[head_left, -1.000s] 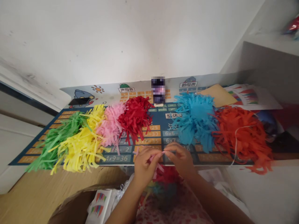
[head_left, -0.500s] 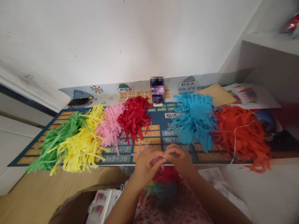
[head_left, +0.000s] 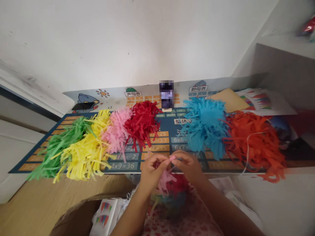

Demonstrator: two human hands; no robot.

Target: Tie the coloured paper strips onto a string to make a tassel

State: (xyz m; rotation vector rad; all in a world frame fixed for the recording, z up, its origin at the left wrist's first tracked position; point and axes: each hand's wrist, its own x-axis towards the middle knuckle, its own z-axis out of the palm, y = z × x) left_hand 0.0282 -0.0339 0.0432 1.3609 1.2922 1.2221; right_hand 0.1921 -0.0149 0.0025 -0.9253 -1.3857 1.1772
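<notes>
1. The left hand has its thumb and forefinger closed in a narrow pinch on the pink paper; the other fingers curl in behind, and a small gap shows between the bent forefinger and the thumb

2. The right hand meets it from the other side; its thumb and forefinger also pinch the small pink piece, so the tips of both hands almost touch; its remaining fingers are bent, and I cannot tell whether they hold anything

3. The pink paper sits between the two sets of fingertips, over the near edge of the counter; loose pink strips hang below the left hand, above the lap

4. Under the hands, a blurred bunch of red, yellow and blue paper lies at the lap

5. On the counter to the left are green fringe, yellow fringe, pink fringe and red fringe, each touching or overlapping the next

6. To the right lie blue fringe and orange fringe, side by side; a thin white string runs across the orange
</notes>
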